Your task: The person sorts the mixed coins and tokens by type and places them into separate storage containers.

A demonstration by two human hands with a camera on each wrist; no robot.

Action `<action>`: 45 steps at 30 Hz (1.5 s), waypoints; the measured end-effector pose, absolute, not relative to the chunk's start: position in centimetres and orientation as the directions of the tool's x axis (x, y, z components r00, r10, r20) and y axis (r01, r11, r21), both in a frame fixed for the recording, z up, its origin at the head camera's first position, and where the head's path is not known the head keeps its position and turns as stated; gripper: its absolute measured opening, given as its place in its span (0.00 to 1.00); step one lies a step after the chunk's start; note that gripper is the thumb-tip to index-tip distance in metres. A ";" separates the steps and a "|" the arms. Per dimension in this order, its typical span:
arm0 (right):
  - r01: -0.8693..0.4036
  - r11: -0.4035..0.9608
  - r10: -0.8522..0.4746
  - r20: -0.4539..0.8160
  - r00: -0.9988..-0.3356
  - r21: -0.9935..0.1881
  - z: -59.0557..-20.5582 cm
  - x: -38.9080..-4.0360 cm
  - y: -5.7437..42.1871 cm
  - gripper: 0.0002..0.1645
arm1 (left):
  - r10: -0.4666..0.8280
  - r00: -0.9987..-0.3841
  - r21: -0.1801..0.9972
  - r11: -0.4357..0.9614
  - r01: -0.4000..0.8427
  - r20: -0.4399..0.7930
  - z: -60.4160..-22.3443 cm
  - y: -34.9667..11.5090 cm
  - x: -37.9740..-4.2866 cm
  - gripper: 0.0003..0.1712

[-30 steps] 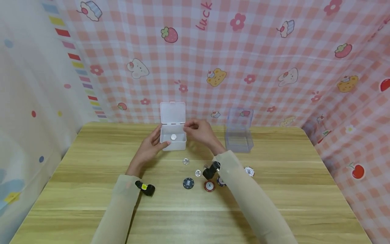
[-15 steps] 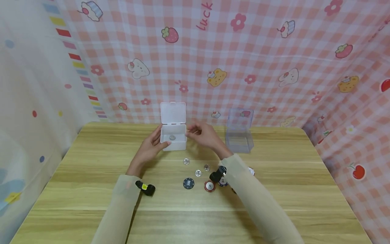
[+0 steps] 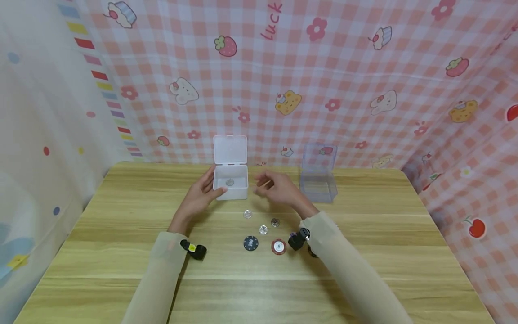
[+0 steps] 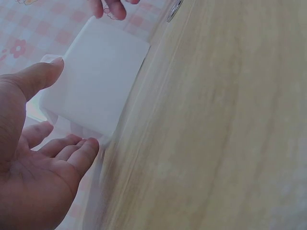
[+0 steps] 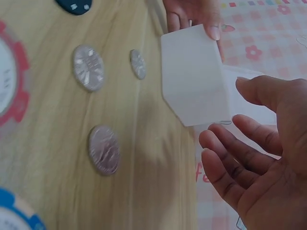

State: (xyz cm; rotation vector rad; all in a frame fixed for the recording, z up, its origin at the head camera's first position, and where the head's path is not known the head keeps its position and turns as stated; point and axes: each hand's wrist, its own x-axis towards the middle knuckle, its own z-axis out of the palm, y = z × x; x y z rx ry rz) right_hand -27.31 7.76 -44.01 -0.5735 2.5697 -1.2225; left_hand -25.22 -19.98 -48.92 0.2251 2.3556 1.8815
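Observation:
A white plastic box [image 3: 230, 193] stands at the back of the table with its lid raised. One silver coin [image 3: 229, 182] lies inside. My left hand [image 3: 198, 193] holds the box, thumb over the front rim and fingers along its left side. My right hand [image 3: 277, 186] hovers just right of the box, fingers loosely bent and apart; the right wrist view shows nothing between them. In front of the box lie three loose silver coins: one nearest the box [image 3: 247, 214], a middle one [image 3: 263, 230] and a right one [image 3: 275, 222].
A clear plastic box [image 3: 317, 194] with its lid up stands behind the right forearm. Poker chips lie nearer the front: a black one [image 3: 250, 243], a red one [image 3: 278, 246] and a blue one [image 5: 19, 215], partly hidden by the right wrist camera. A checked cloth [image 3: 259, 81] hangs behind the table.
My right hand has drawn back from the box's right rim toward the right, its fingers spreading. The coin inside shows flatter and dimmer than before. My left hand keeps its place.

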 end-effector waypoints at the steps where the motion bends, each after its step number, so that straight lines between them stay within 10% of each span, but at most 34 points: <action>1: -0.254 0.574 -0.452 -0.042 -0.891 -0.778 -44.1 -27.2 7.9 0.25 | 0.187 -0.982 0.975 0.217 0.039 -0.002 -48.9 -20.0 -25.2 0.48; 45: -0.276 0.645 -0.555 -0.189 -0.810 -0.712 -47.3 -22.9 13.9 0.18 | 0.188 -0.982 0.975 0.218 0.042 0.000 -48.9 -19.9 -25.3 0.47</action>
